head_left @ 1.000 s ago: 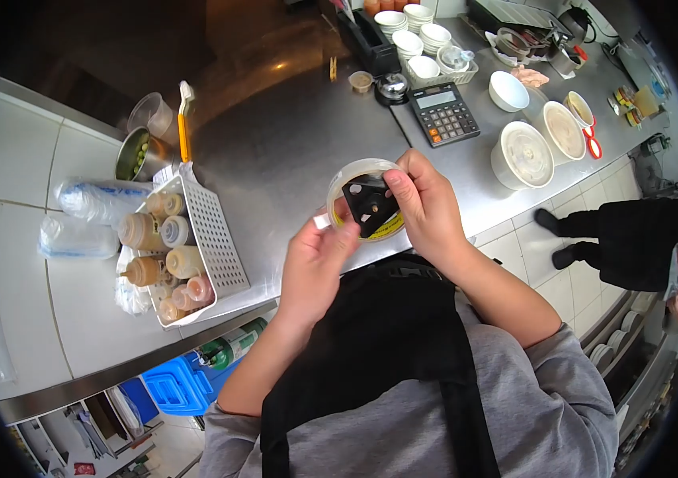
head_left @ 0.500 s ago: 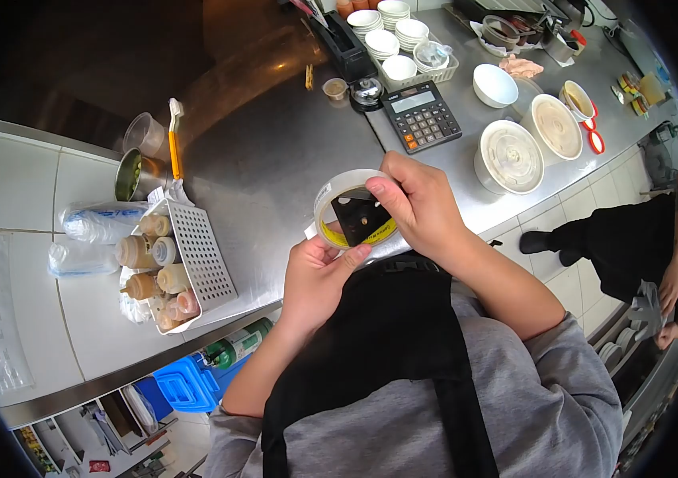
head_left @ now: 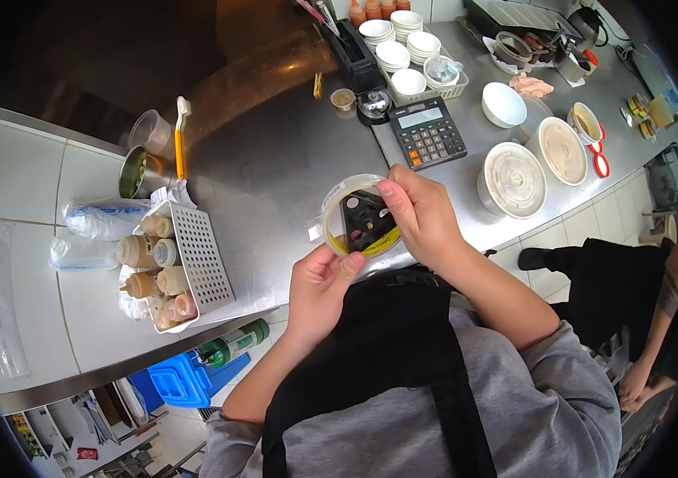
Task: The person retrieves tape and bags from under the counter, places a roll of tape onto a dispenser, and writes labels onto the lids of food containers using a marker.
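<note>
Both hands are holding a tape roll (head_left: 337,197) on the wearer's side of the calculator (head_left: 428,135), a little to its left. The left hand (head_left: 319,288) is gripping the roll's edge farther from the calculator, its fingers narrowing around the rim; the right hand (head_left: 424,213) is pinching the edge nearer the calculator between thumb and fingers. A black piece with holes (head_left: 364,217) is showing inside the ring. On the counter (head_left: 275,199), a bell (head_left: 374,105) is sitting just left of the calculator, two lidded tubs (head_left: 514,182) are standing to its right, and a perforated basket (head_left: 210,255) is holding bottles (head_left: 138,251) well to its left.
</note>
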Motion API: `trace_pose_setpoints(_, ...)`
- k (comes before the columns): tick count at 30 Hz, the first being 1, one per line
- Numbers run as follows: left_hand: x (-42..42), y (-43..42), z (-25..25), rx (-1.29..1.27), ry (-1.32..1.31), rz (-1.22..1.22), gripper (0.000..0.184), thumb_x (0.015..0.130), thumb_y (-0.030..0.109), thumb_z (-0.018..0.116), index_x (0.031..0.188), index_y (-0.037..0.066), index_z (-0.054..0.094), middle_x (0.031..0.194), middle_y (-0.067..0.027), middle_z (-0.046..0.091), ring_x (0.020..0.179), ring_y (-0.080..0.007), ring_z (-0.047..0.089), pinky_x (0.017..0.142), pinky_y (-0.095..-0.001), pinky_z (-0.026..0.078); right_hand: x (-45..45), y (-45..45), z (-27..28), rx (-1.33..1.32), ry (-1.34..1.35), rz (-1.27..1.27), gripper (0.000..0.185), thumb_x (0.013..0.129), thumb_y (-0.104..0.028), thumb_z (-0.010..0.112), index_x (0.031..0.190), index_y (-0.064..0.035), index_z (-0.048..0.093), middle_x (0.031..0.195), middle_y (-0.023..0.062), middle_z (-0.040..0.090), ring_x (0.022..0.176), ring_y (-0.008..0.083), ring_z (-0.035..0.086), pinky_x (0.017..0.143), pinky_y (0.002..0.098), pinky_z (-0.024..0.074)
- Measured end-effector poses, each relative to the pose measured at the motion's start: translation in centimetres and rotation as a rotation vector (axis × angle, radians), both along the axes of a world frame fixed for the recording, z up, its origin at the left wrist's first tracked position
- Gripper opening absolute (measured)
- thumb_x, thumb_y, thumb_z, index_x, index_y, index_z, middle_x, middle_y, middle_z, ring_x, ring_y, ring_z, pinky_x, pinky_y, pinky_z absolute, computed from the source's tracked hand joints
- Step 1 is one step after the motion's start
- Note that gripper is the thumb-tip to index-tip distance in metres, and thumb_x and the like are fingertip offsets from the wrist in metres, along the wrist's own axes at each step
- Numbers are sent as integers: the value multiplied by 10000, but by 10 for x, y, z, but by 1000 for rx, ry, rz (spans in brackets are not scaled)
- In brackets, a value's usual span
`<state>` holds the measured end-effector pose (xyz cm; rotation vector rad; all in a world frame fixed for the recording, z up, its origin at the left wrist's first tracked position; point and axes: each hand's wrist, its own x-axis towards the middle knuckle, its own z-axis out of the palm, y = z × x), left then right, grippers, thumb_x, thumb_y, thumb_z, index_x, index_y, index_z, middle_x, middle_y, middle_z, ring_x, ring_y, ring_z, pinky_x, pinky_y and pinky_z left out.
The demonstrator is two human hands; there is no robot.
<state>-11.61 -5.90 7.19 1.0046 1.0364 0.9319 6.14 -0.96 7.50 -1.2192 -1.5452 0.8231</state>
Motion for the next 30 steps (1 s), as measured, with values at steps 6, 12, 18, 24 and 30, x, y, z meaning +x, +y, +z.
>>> trace_pose_setpoints(6,-11,1,-3,138,296,-75,245,895,105,647,1097,-31,625,967,-70,672,893,-71,590,798,-235,480,-1,4,3,-36,-73,123,429,933,-380,548,764,14,545,630,185,528,560,346,521,533,402,409)
trace_pose_setpoints(12,-10,-1,3,169,196,-113,223,877,97,666,1054,-36,638,943,-80,674,845,-87,622,753,-229,498,1,0,12,-101,-45,117,408,932,-332,565,735,24,578,605,99,529,544,200,456,539,316,400)
trace_pose_setpoints(18,-15,-3,0,185,213,-216,218,877,86,660,1050,-43,635,932,-96,680,868,-94,626,771,-239,499,-3,-12,12,-219,141,105,371,964,-269,533,728,17,539,597,-12,452,604,64,394,544,252,372)
trace_pose_setpoints(24,-17,-2,1,158,161,-233,206,882,84,654,1045,-41,636,931,-85,682,859,-86,614,778,-232,487,-3,-19,13,-241,136,85,387,954,-315,545,762,20,575,618,28,491,613,83,435,567,260,400)
trace_pose_setpoints(30,-29,0,-7,75,140,-220,184,900,84,630,1029,-47,635,917,-75,681,837,-78,604,766,-230,482,-8,-24,0,-26,50,30,360,939,-341,558,884,11,616,670,118,594,609,207,566,605,311,458)
